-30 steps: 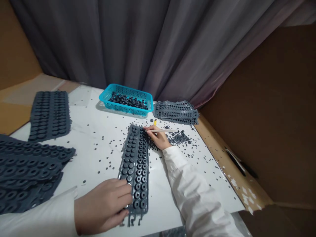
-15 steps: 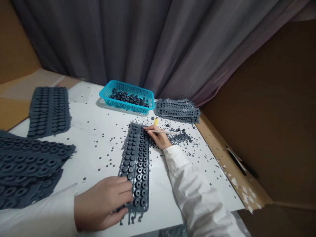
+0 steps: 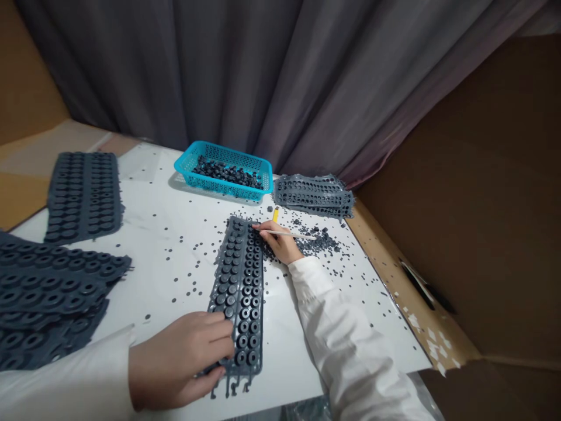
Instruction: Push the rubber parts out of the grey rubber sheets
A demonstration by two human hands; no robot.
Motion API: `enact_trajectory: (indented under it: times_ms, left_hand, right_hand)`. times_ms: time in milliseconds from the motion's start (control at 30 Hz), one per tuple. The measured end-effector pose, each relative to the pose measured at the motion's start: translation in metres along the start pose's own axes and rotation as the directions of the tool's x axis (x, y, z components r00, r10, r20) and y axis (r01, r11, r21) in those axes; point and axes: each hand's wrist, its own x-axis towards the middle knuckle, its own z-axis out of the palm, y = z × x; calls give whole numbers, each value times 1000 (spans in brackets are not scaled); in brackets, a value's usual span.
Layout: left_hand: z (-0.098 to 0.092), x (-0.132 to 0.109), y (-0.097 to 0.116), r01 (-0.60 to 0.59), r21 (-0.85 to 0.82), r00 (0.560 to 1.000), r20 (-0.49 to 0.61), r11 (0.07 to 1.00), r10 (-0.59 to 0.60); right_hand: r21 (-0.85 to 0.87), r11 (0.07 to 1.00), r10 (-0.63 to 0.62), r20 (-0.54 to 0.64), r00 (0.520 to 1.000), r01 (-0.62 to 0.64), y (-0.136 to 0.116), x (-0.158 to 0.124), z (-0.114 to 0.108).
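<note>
A dark grey moulded rubber sheet (image 3: pixel 239 280) with rows of round ring-shaped pieces lies lengthwise before me. My left hand (image 3: pixel 186 359) is closed on its near left edge, fingers curled over the rings and thumb at the lower corner. At the sheet's far right corner, my right hand (image 3: pixel 280 241) pinches a thin whitish stick (image 3: pixel 291 235); its tip is hidden by my fingers at the far rings. Just beyond that hand lies a yellow-handled tool (image 3: pixel 275 215). Small dark discs and bits (image 3: pixel 324 241) are heaped right of the hand.
A blue basket (image 3: pixel 223 186) of dark pieces stands at the back. Punched sheets (image 3: pixel 313 196) are stacked to its right. More ringed sheets (image 3: pixel 85 196) and a nearer pile (image 3: pixel 48 292) lie at left. A dark pen-like tool (image 3: pixel 416 283) rests on cardboard at right.
Both hands keep their holds on the sheet and stick with hardly any movement. The whole view has shifted very slightly.
</note>
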Motion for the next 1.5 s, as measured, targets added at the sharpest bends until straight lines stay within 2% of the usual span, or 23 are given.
enact_trajectory:
  times_ms: [300, 400, 567, 667, 733, 833, 967, 1100, 1300, 1500]
  left_hand:
    - [-1, 2, 0, 14, 1, 999, 39, 1000, -14]
    - [-1, 2, 0, 18, 0, 999, 43, 1000, -18]
    - [1, 1, -1, 33, -12, 999, 44, 999, -33]
    - [1, 1, 0, 33, -11, 998, 53, 999, -32]
    - [1, 1, 0, 29, -7, 998, 52, 1000, -29]
    - [1, 2, -1, 25, -5, 998, 53, 1000, -25]
    - [1, 3, -1, 23, -13, 998, 56, 1000, -22]
    - [2, 1, -1, 25, -9, 998, 54, 1000, -25]
    - [4, 0, -2, 32, -15, 998, 54, 999, -31]
    - [2, 3, -1, 35, -8, 998, 55, 999, -35]
  right_hand:
    - [54, 998, 30, 26, 999, -31, 0, 0, -2]
    - [-20, 1000, -16, 33, 999, 17, 4, 0, 0]
    - [-243, 963, -112, 43, 993, 120, 11, 2, 0]
    - [-296, 949, -123, -18, 992, 112, 14, 4, -2]
    - [-280, 957, -100, -87, 991, 72, 14, 5, -3]
    - [-154, 987, -59, -146, 988, 36, 11, 5, -3]
    - [7, 999, -37, -95, 995, 38, 10, 4, 1]
    - [8, 1000, -15, -37, 999, 15, 13, 5, 3]
    - [-155, 986, -59, 4, 998, 59, 16, 10, 1]
    - [-395, 909, -141, 12, 990, 135, 22, 16, -1]
